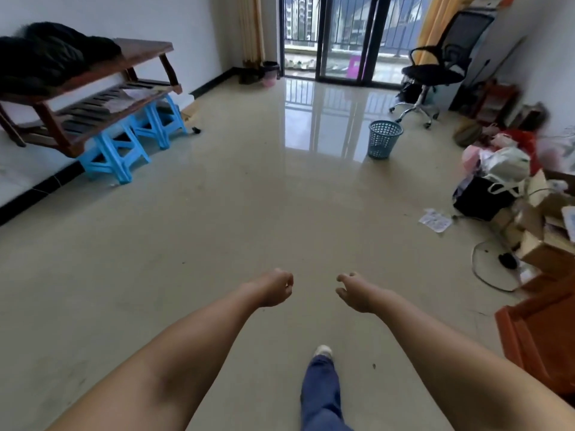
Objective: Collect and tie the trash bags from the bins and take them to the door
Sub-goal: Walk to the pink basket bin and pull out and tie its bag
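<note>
A blue mesh waste bin (pixel 385 139) stands on the shiny floor, far ahead and to the right; I see no bag in it. A pink bin with a black bag (pixel 269 73) sits by the curtain next to the glass balcony door (pixel 342 35). Both my arms reach forward over the bare floor. My left hand (pixel 275 287) and my right hand (pixel 353 290) hang with loosely curled fingers and hold nothing. They are far short of either bin.
A wooden bench (pixel 93 98) on blue plastic stools (pixel 115 154) lines the left wall. A black office chair (pixel 435 66) stands back right. Bags, boxes and cables (pixel 504 194) crowd the right side, with red-brown furniture (pixel 541 331) at near right. My foot (pixel 323 351) steps forward.
</note>
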{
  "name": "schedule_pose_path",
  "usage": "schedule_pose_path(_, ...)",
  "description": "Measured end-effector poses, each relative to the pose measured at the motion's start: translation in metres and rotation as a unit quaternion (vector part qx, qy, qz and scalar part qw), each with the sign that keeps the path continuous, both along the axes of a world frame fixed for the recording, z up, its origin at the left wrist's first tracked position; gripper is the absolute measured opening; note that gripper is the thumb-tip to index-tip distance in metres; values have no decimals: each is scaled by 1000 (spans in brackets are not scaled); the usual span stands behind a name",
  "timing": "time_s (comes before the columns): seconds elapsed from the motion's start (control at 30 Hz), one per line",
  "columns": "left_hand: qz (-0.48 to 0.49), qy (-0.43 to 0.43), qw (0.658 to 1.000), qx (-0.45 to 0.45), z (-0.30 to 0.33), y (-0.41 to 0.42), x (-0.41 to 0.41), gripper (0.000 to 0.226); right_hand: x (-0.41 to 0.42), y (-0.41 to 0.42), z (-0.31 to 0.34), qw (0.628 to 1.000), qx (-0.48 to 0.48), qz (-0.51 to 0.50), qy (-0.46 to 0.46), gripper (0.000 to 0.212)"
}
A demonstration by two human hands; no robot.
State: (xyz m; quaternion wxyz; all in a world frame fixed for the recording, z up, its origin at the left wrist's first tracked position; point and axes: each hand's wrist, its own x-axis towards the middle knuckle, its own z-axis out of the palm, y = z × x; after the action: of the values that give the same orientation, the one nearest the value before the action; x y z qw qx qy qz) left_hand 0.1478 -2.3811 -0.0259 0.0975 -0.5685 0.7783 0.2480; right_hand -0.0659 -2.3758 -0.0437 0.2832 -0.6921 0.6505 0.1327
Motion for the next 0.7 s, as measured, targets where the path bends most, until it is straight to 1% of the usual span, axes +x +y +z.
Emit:
schedule_pose_path(0.13,20,-2,1000,-8,-8,-119,-15,32,-16,-121,-3,1000,2,13,14,47)
schedule_pose_path(0.33,67,-6,997,-26,4,-285,-16,34,-22,-300,16,998,3,50,32,47)
schedule_pose_path(0.43,89,-8,996,-17,-1,-362,-5,33,-12,-384,15,996,0,76,39,47)
schedule_pose_path(0.53,91,-13,996,-16,-8,-449,9,33,5,-473,10,995,-1,95,44,48)
schedule_pose_path(0.7,78,-18,996,-36,-3,-607,37,33,36,-628,11,995,-19,86,37,47)
